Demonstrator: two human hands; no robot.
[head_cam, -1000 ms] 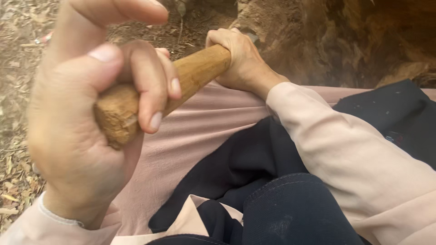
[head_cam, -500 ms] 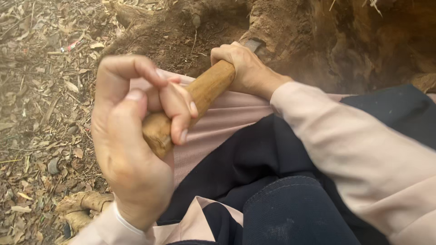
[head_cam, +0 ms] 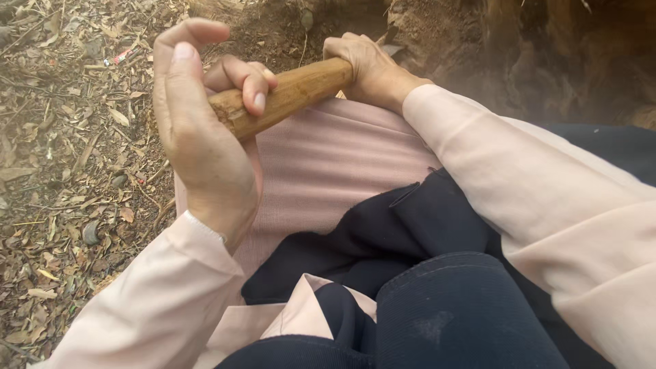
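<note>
A thick wooden handle (head_cam: 295,92) slants from lower left up to the right, toward a hole dug in brown soil (head_cam: 287,27). My left hand (head_cam: 198,130) grips its near butt end, two fingers curled over the wood, thumb and forefinger raised. Further up the shaft my right hand (head_cam: 362,68) is closed around it, just above the hole's edge. The tool's head is hidden behind my right hand. Both arms wear pale pink sleeves.
Pink cloth (head_cam: 328,171) and dark clothing (head_cam: 437,314) cover my lap below the handle. Dry leaves, twigs and small stones (head_cam: 61,178) litter the ground on the left. A steep earth bank (head_cam: 547,55) rises at the upper right.
The handle and both hands have moved away from the camera and downward, toward the hole. My left hand now looks smaller and sits lower on my lap.
</note>
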